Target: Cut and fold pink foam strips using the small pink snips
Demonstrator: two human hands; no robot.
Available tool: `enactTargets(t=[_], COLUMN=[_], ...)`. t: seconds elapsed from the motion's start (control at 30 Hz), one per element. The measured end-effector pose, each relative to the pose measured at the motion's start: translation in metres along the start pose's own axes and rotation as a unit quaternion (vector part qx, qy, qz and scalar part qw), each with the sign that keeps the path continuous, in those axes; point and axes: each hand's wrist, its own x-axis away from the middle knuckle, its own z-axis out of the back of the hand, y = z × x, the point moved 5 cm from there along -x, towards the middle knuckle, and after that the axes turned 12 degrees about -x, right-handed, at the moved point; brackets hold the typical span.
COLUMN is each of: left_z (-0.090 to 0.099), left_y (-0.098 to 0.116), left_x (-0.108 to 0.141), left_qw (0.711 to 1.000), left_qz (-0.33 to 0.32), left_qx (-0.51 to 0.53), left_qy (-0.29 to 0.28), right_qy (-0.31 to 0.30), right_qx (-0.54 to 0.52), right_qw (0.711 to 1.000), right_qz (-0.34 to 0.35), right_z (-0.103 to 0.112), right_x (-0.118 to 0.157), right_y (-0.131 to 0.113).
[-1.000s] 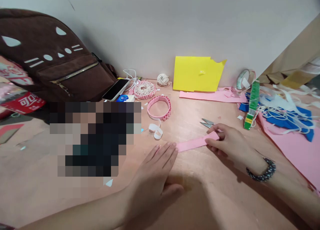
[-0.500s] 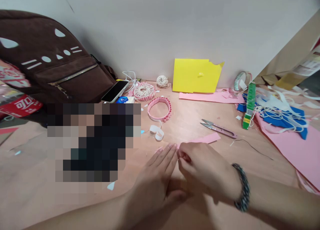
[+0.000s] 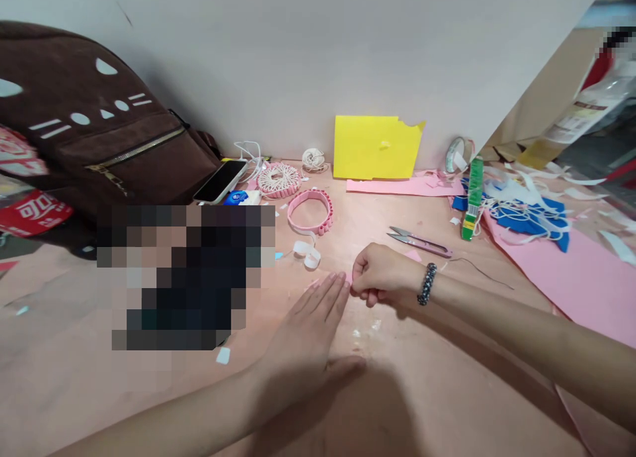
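My left hand lies flat on the table, fingers stretched out over a mostly hidden pink paper strip. Just right of its fingertips, my right hand is closed in a pinch on the strip, with a beaded bracelet at the wrist. Part of a pink piece shows behind the right hand. Thread snips rest beyond it. Farther back stands a pink paper ring with a pleated right side, and a curled white strip lies in front of it.
A brown backpack, phone and red-labelled bottle are at the left. Yellow card leans on the wall. Green tape packaging, blue scraps and a pink sheet lie right.
My right hand has moved up and turned, its forearm now more to the right. Less of the pink strip shows behind it. The view has shifted slightly.
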Motion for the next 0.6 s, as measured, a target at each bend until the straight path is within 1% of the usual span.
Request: enactTargets(t=[0.1,0.2,0.33,0.43,0.5,0.6], left_z=[0.0,0.0,0.002,0.001,0.001,0.002], left_y=[-0.001,-0.001,0.0,0.0,0.0,0.0], left_x=[-0.001,-0.001,-0.001,0.0,0.0,0.0], left_qw=[1.0,1.0,1.0,1.0,0.999,0.999], left_qz=[0.006,0.007,0.007,0.008,0.006,0.0], left_qx=[-0.005,-0.01,-0.022,-0.029,-0.029,-0.028], left_qy=[-0.021,-0.014,-0.001,0.003,0.018,0.037], right_qy=[0.009,0.019,0.033,0.047,0.063,0.085], right_qx=[-0.006,-0.001,0.019,0.037,0.052,0.075], right_qw=[1.0,1.0,0.999,0.998,0.996,0.992], right_qz=[-0.001,0.0,0.007,0.019,0.027,0.046], right_z=[0.005,0.017,0.046,0.071,0.085,0.1], right_x=[-0.001,-0.002,0.004,0.013,0.02,0.029], right_y=[0.002,0.007,0.015,0.02,0.024,0.027])
